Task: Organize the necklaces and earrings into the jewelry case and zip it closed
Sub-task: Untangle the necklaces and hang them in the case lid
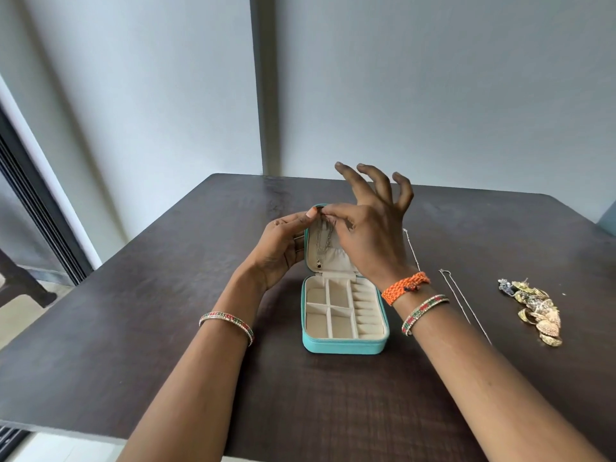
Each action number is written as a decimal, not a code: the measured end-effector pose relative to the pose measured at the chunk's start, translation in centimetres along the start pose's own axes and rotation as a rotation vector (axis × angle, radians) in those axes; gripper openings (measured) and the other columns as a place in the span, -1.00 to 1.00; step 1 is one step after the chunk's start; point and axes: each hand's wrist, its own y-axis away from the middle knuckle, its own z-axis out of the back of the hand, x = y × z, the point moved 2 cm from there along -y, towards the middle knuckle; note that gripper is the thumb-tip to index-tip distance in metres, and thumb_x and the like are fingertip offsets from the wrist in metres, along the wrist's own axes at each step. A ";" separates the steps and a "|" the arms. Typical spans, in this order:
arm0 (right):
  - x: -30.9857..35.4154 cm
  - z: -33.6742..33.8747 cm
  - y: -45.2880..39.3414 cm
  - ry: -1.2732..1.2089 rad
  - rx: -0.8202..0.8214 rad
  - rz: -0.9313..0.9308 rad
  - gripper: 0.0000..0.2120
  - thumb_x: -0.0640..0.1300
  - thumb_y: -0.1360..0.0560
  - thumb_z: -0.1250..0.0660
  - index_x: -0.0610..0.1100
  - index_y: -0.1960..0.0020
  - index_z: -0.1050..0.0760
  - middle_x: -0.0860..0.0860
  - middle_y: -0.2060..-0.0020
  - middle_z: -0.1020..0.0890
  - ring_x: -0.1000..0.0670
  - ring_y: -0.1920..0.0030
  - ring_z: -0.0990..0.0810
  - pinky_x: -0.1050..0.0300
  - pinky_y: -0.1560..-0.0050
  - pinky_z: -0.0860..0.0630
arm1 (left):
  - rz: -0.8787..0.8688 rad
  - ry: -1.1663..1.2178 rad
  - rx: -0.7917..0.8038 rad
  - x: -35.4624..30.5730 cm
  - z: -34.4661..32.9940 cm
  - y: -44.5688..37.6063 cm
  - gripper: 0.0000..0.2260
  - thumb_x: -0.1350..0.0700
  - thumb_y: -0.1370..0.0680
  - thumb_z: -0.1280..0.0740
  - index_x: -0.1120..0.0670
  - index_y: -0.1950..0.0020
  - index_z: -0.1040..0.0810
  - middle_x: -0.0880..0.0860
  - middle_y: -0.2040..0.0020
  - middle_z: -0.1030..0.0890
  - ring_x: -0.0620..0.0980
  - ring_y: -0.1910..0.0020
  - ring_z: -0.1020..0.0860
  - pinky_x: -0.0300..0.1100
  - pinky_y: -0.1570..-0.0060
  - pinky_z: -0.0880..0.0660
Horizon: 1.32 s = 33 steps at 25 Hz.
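Both hands (283,241) (366,228) raised at case lid (328,251), pinching necklace (322,241)

Dark brown wood-grain table (166,328), sq. corners, set vs. a pale wall. On it, centre: teal jewelry case (345,346), lid up, cream compartments inside. R of case: 2 thin silver chains, 1 (411,246) near the lid, 1 (466,308) laid diagonally toward front. Far R: pile of gold & silver earrings (535,310), apart from the chains.
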 end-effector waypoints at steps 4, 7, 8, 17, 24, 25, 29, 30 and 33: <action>0.0 0.2 0.3 0.003 -0.073 -0.053 -0.95 -0.04 -0.34 -0.45 0.11 0.25 -0.66 0.09 -0.30 -0.51 -0.08 -0.33 -0.40 -0.20 -0.35 -0.07 | -0.007 -0.004 0.024 0.1 -0.2 0.0 -0.75 -0.03 -0.44 -0.34 0.10 -0.01 -0.60 0.04 0.16 -0.62 -0.08 0.26 -0.58 -0.26 0.27 -0.54; 0.2 0.3 0.3 -0.026 -0.115 -0.063 -0.97 -0.07 -0.30 -0.46 0.04 0.30 -0.62 0.06 -0.26 -0.54 -0.06 -0.33 -0.41 -0.19 -0.36 -0.07 | -0.012 0.004 0.028 0.2 -0.3 0.0 -0.78 -0.01 -0.46 -0.35 0.08 -0.01 -0.60 0.03 0.18 -0.61 -0.08 0.27 -0.57 -0.26 0.29 -0.53; 0.2 0.4 0.4 -0.034 -0.117 -0.067 -0.94 -0.09 -0.29 -0.47 0.02 0.30 -0.60 0.05 -0.24 -0.54 -0.05 -0.32 -0.41 -0.18 -0.36 -0.06 | -0.014 0.004 0.026 0.2 -0.3 0.0 -0.79 0.00 -0.47 -0.34 0.09 -0.02 -0.60 0.03 0.18 -0.60 -0.07 0.26 -0.56 -0.26 0.29 -0.53; -0.3 0.3 0.6 -0.116 0.026 -0.170 -0.77 -0.18 -0.27 -0.52 0.00 0.19 -0.50 0.01 -0.17 -0.52 -0.03 -0.28 -0.42 -0.13 -0.30 -0.12 | -0.004 -0.012 -0.015 0.4 -0.4 -0.2 -0.77 0.01 -0.48 -0.30 0.09 -0.03 -0.59 0.01 0.21 -0.62 -0.08 0.29 -0.54 -0.28 0.31 -0.51; -0.8 0.8 0.4 -0.142 0.159 -0.206 -0.87 -0.15 -0.34 -0.46 0.00 0.17 -0.55 0.00 -0.27 -0.47 -0.04 -0.38 -0.30 -0.12 -0.32 -0.06 | 0.006 -0.017 -0.047 0.7 -0.2 -0.4 -0.84 0.07 -0.54 -0.27 0.08 -0.02 -0.58 0.04 0.18 -0.59 -0.06 0.29 -0.53 -0.26 0.33 -0.49; -0.8 0.8 0.4 -0.145 0.162 -0.198 -0.88 -0.20 -0.36 -0.43 0.00 0.17 -0.58 -0.02 -0.28 -0.48 -0.05 -0.38 -0.30 -0.12 -0.32 -0.06 | 0.007 -0.022 -0.058 0.7 -0.2 -0.4 -0.87 0.08 -0.55 -0.27 0.07 0.00 -0.58 0.04 0.18 -0.58 -0.06 0.29 -0.52 -0.24 0.33 -0.48; -0.2 0.6 0.6 -0.091 0.287 -0.047 -0.72 -0.34 -0.30 -0.38 0.05 0.26 -0.61 -0.03 -0.40 -0.41 -0.12 -0.47 -0.18 -0.18 -0.36 -0.01 | 0.002 -0.020 -0.093 1.1 -0.1 -0.7 -0.92 0.14 -0.54 -0.28 0.08 0.05 -0.57 0.05 0.25 -0.57 -0.07 0.38 -0.52 -0.25 0.38 -0.48; 0.0 0.5 0.8 -0.074 0.321 -0.008 -0.73 -0.33 -0.29 -0.38 0.06 0.29 -0.61 -0.02 -0.43 -0.37 -0.13 -0.50 -0.13 -0.19 -0.37 0.03 | 0.002 -0.013 -0.107 1.2 -0.1 -0.7 -0.92 0.14 -0.54 -0.29 0.09 0.06 -0.57 0.05 0.27 -0.58 -0.07 0.40 -0.53 -0.25 0.40 -0.49; 0.6 0.2 1.1 -0.035 0.411 0.045 -0.78 -0.28 -0.28 -0.41 0.06 0.34 -0.61 0.01 -0.48 -0.27 -0.14 -0.53 0.00 -0.15 -0.40 0.19 | 0.005 -0.017 -0.158 1.5 0.1 -0.8 -0.92 0.13 -0.54 -0.31 0.10 0.06 -0.58 0.04 0.32 -0.58 -0.05 0.42 -0.54 -0.24 0.40 -0.50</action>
